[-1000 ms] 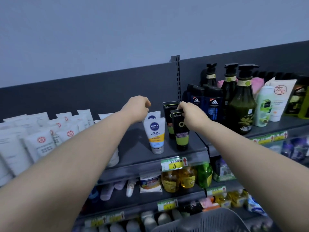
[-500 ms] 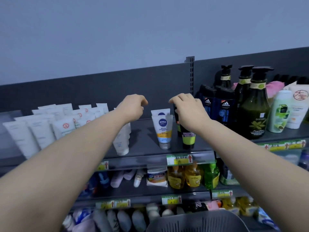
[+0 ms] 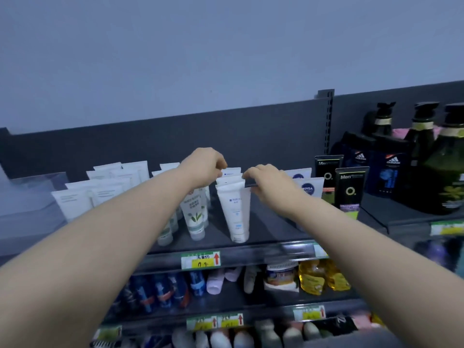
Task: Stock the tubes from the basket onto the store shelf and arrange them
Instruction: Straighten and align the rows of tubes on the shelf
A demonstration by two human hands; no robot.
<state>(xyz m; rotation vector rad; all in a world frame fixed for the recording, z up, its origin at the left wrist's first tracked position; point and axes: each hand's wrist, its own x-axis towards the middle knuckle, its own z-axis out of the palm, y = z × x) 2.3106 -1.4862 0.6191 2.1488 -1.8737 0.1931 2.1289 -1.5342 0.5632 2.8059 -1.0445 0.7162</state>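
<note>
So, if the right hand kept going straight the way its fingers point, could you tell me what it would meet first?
The right hand points left at the crimped top of the front white plastic tube with blue print, so that comes first; it may already be touching.

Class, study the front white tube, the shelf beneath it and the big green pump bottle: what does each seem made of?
White tube: likely soft plastic, matte, flat crimped top. Shelf: probably painted metal, dark grey, thin straight edge. Green pump bottle: seemingly glossy plastic, soft highlights on its shoulder.
</note>
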